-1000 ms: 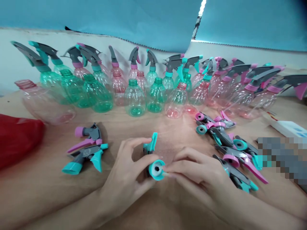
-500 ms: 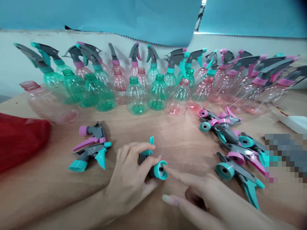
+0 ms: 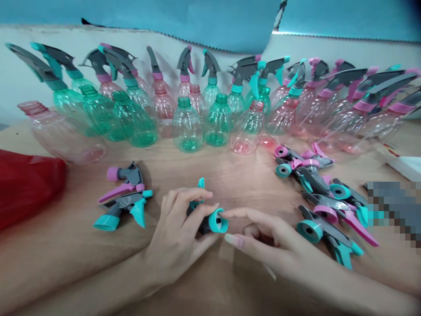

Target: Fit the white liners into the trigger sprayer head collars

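Observation:
Wrapped in my left hand (image 3: pixel 179 232) is a grey trigger spray head (image 3: pixel 217 221) with a turquoise collar, its open underside facing right. The turquoise trigger end sticks up beyond my fingers, and much of the grey body is hidden by them. The index fingertip of my right hand (image 3: pixel 279 237) reaches to the collar's rim. Its thumb is stretched out just below, apart from the index finger, and the other fingers curl in. To the left lie a pink spray head (image 3: pixel 126 177) and a turquoise one (image 3: pixel 123 210). Several more spray heads (image 3: pixel 324 215) lie heaped on the right.
Along the back stand several clear green bottles (image 3: pixel 219 123) and pink bottles (image 3: pixel 245 134), some bare-necked, others topped with spray heads. A pink bottle (image 3: pixel 62 134) leans at the left. Red plastic (image 3: pixel 31 188) lies at the left edge; a blurred-out patch (image 3: pixel 394 210) covers the right.
The right index finger has shifted from inside the collar's lower face to its upper rim, and the thumb has come closer. The spray head has turned slightly. The view has tilted a little.

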